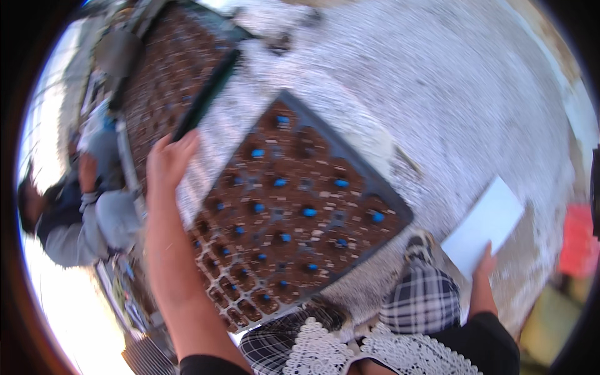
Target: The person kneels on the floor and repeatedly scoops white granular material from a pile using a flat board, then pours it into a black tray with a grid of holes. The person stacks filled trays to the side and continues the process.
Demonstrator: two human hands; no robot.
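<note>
A black seedling tray [334,215] lies in front of me, its cells filled with brown soil. Small blue pellets [309,212] sit in several of the cells. My right hand [484,265], on the right, is closed on the lower edge of a flat white rectangular sheet [484,225]. Beyond the tray's left side, my left hand [172,159] reaches to the near end of a second soil-filled tray [178,69] with a dark green rim. Motion blur smears its fingers, so I cannot tell whether they grip the rim.
Another person in a grey sleeve [75,240] is at the far left. Pale, frosty-looking ground [437,81] spreads beyond the trays. A red object [576,240] and a yellowish block [550,325] stand at the right edge. My plaid-covered knee [422,297] is beside the tray.
</note>
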